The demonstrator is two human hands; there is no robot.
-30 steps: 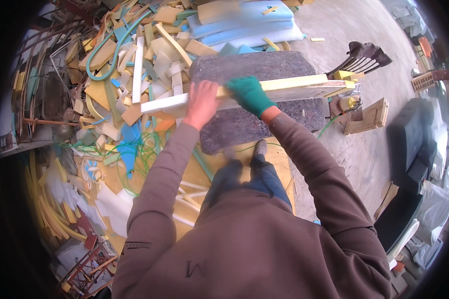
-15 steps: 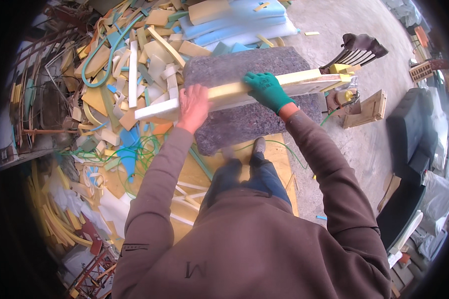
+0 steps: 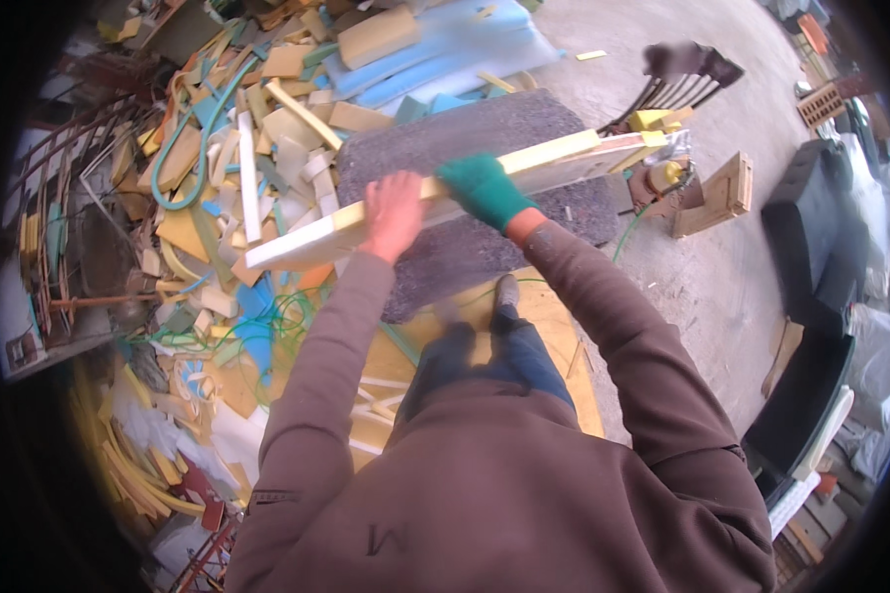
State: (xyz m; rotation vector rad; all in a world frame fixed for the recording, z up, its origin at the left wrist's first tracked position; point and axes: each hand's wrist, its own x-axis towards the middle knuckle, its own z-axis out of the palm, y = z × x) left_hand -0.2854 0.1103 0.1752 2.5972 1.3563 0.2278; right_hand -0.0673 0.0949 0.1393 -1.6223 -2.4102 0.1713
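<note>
A long flat board (image 3: 554, 176) stands on edge across a grey-purple felt-like padded block (image 3: 465, 252). Yellow foam strip (image 3: 554, 149) runs along its upper edge, with a white stretch of foam (image 3: 292, 243) at the left end. My bare left hand (image 3: 394, 212) is closed over that upper edge, left of the middle. Close beside it, my right hand (image 3: 485, 190), in a green glove, wraps over the foam strip near the middle. The fingertips of both hands are partly hidden behind the board's edge.
Foam offcuts (image 3: 287, 119) heap up at the left, with blue foam sheets (image 3: 445, 54) beyond. Thin green hose (image 3: 287, 316) coils by the pile. At the right are a dark slatted object (image 3: 687, 74), a wooden box (image 3: 717, 198) and a black upholstered piece (image 3: 811, 237).
My right hand has slid left along the foam strip, nearer my left hand. The whole scene has shifted a little to the left and tilted in view.
</note>
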